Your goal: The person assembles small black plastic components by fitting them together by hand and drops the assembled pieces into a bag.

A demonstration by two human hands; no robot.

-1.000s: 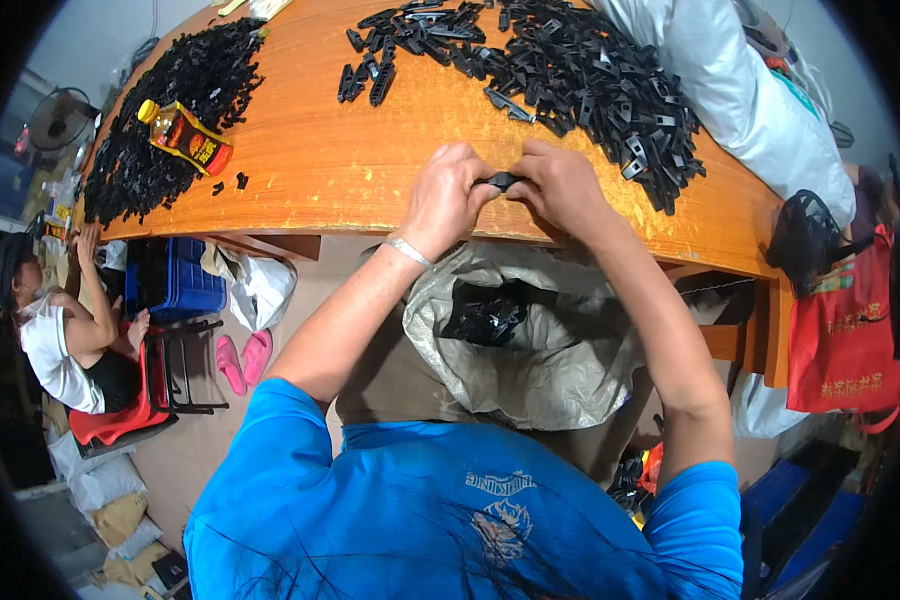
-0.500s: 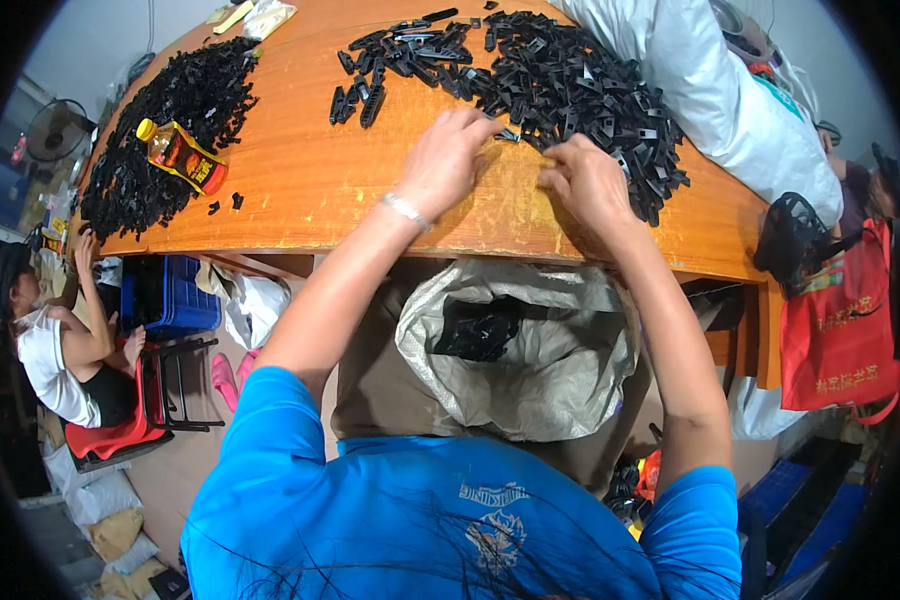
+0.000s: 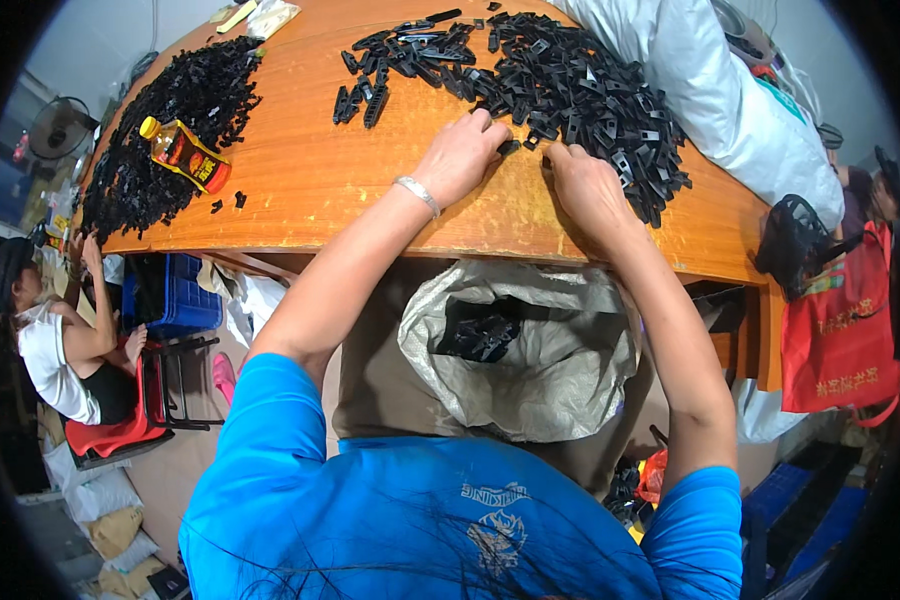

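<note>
My left hand [image 3: 460,160], with a silvery band at its wrist, is closed over the wooden table. At its fingertips is a small black plastic clip piece [image 3: 510,147]. Close by on the right, my right hand [image 3: 590,188] has its fingers curled in a pinch; what they hold, if anything, is too small to make out. Just beyond both hands spreads a big heap of black plastic clip pieces [image 3: 595,95]. To its left lie several longer black clips [image 3: 375,98], some side by side.
A second black heap [image 3: 185,95] is at the left, with a yellow-capped bottle [image 3: 190,158] on it. A large white sack [image 3: 715,90] lies along the right. An open woven sack [image 3: 530,390] hangs below the table edge [image 3: 490,248]. Another person [image 3: 65,345] sits at left.
My left hand has shifted slightly to the right, its fingers curling in around a small black clip piece. My right hand has drawn slightly lower, its fingers closer together.
</note>
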